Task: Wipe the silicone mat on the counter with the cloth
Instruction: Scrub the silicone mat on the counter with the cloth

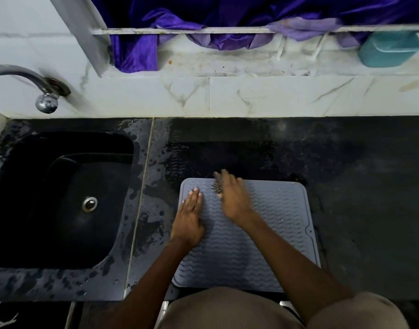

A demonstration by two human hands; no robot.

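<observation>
A grey silicone mat (270, 224) with a wavy ribbed pattern lies flat on the dark counter, right of the sink. My left hand (189, 217) presses flat on the mat's left part, fingers straight. My right hand (232, 198) is blurred over the mat's far edge and holds a small dark patterned cloth (217, 186), of which only a bit shows beside the fingers.
A black sink (61, 198) with a metal drain sits to the left, a tap (44, 98) above it. The counter (358, 186) is wet around the mat. A teal container (391, 49) and purple fabric (137, 51) sit on the ledge behind.
</observation>
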